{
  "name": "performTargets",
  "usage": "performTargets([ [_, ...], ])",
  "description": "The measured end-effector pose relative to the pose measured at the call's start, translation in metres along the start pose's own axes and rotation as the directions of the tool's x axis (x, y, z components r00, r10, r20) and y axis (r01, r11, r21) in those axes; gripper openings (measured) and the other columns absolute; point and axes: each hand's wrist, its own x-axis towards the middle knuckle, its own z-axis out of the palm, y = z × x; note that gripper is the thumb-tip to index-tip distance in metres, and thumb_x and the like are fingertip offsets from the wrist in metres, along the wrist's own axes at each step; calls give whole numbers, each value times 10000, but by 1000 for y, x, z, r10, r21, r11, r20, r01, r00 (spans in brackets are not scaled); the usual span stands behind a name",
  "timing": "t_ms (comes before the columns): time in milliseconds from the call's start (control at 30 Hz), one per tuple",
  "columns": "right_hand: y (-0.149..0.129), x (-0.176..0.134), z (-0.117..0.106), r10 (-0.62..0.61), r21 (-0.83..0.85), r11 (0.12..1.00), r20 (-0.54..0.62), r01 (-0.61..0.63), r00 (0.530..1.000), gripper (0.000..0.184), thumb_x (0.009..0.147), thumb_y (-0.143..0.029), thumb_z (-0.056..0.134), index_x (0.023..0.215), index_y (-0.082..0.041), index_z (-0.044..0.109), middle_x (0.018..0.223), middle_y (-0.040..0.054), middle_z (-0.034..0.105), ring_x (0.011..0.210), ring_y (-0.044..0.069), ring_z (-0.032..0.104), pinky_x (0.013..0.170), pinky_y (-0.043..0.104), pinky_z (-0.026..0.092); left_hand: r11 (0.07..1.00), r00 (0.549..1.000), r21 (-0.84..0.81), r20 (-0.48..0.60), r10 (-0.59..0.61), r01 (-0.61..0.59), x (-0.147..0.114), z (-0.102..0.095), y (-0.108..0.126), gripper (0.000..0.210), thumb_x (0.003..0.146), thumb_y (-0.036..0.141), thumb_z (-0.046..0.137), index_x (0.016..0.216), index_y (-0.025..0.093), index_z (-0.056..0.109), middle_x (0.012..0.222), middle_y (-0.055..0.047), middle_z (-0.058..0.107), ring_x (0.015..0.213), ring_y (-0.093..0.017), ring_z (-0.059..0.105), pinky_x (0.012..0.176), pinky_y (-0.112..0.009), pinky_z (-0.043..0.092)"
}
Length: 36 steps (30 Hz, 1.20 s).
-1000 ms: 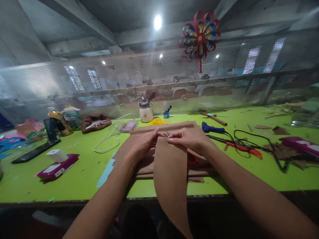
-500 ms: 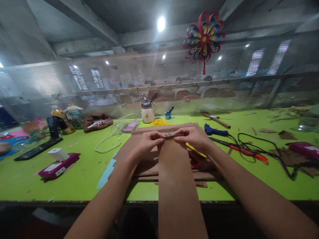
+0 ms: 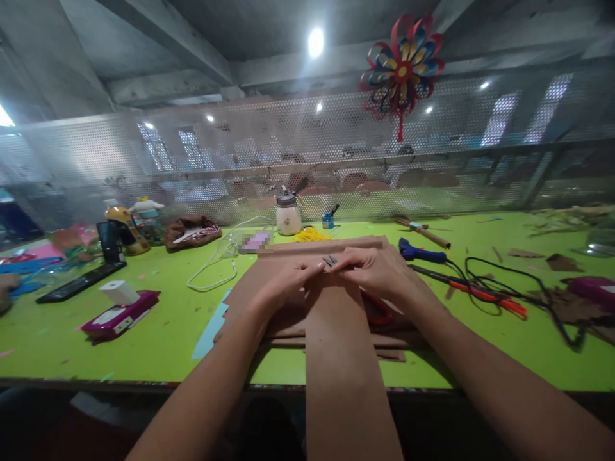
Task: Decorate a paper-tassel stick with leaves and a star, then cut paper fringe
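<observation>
A purple power strip [image 3: 108, 325] bearing a white charger [image 3: 119, 293] lies on the left of the green table [image 3: 158, 355]. Farther back, a white cable [image 3: 234, 265] curls left of a grey-lidded bottle [image 3: 288, 221]. To the right lies what may be a blue glue gun [image 3: 426, 255]. A petalled decoration [image 3: 402, 70] overlaps the perforated screen [image 3: 259, 150].

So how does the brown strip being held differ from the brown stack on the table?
The brown strip is long and narrow, while the brown stack is much wider. The brown strip reaches past the front edge of the green table; the brown stack lies short of that edge. The brown strip looks like a single layer, whereas the brown stack shows several. Both are a similar brown.
</observation>
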Motion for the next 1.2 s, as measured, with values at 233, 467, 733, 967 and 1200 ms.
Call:
performTargets([
  [233,4,0,1,-60,-57,996,48,63,997,137,697,-128,601,730,-191,718,702,21,636,652,125,574,596,238,459,986,989,-156,141,-33,55,-2,-2,-4,282,764,379,552,753,131,686,610,-27,555,584,-116,431,522,-234,300],
  [467,4,-1,3,-115,-99,988,68,122,991,121,739,-217,603,722,-194,721,674,19,617,630,128,557,583,244,443,943,982,-310,176,-70,123,-1,2,-1,271,715,369,651,706,99,667,603,-12,543,545,-76,404,518,-217,293],
  [733,-5,-1,-17,123,-4,992,270,-126,955,386,643,-48,514,949,-194,700,920,36,684,835,166,596,712,251,458,944,991,-317,127,-52,90,-2,6,-3,227,716,319,652,617,117,629,517,30,442,473,-51,323,446,-206,219],
  [967,-3,-1,-24,310,-95,951,336,-295,890,249,765,-373,576,859,-185,712,783,51,674,706,172,554,584,271,396,987,998,-159,64,-14,25,-1,9,-1,200,745,326,600,736,147,688,629,-1,561,575,-96,426,526,-210,321],
  [1200,-7,-3,-21,328,-166,942,255,-293,910,302,764,-421,586,633,-167,681,550,35,601,514,115,458,484,259,301,996,997,-41,16,76,-75,-6,11,9,185,778,271,533,767,165,685,716,-21,616,656,-129,483,589,-212,370],
])
